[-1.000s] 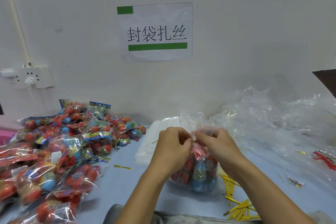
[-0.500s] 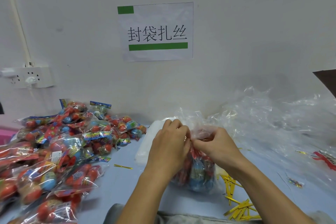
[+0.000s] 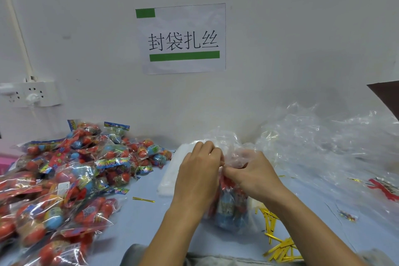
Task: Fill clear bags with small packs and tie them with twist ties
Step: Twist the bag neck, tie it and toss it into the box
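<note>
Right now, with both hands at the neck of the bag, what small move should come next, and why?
Probably one more twist at the neck. Both hands, left and right, pinch the gathered top of the filled bag, which stands on the table. No tie shows between the fingers, so I cannot tell whether it is closed. Spare ties lie near the right arm.

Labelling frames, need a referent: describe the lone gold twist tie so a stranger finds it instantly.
Start at the white wall sign with green bars and drop straight down to the blue table. The lone twist tie lies flat there, between the pile of filled packs and the left hand. Unlike the heap of gold ties at lower right, it lies by itself.
</note>
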Action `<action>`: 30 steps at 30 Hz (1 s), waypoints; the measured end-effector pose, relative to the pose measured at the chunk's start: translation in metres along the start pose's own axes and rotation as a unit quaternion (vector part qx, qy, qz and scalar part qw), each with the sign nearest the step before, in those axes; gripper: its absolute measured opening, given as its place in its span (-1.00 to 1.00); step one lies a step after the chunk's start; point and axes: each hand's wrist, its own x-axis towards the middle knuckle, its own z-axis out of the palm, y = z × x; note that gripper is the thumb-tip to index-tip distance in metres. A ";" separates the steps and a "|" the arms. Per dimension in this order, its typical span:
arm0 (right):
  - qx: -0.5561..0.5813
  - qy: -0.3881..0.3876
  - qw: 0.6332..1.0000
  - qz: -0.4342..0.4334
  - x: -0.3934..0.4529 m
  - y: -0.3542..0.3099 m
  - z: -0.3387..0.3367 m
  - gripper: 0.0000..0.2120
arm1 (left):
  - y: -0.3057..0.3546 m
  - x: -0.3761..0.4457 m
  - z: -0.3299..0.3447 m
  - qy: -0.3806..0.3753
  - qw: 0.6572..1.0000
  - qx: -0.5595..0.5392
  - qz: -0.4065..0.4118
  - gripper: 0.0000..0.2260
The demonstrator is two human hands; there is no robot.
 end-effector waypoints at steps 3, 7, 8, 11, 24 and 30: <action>0.004 0.014 1.000 0.001 0.000 0.002 0.000 -0.93 | -0.002 -0.001 0.006 -0.001 0.999 -0.051 -0.007 -0.98; 0.017 0.035 0.999 0.019 -0.001 0.003 0.001 -0.89 | -0.001 -0.002 0.009 -0.013 0.972 -0.218 -0.087 -0.90; 0.016 0.035 0.999 0.023 -0.001 0.003 0.000 -0.89 | -0.001 -0.002 0.008 -0.006 0.960 -0.260 -0.109 -0.88; 0.028 0.018 0.999 0.014 0.000 0.004 -0.003 -0.95 | -0.003 -0.001 0.003 -0.008 0.921 -0.348 -0.175 -0.89; 0.033 -0.048 0.998 -0.025 0.000 0.003 -0.006 -0.79 | -0.009 -0.002 -0.005 -0.058 0.871 -0.427 -0.235 -0.89; 0.017 -0.055 0.996 -0.064 0.002 0.003 -0.004 -0.83 | -0.007 -0.001 -0.004 -0.063 0.850 -0.432 -0.294 -0.85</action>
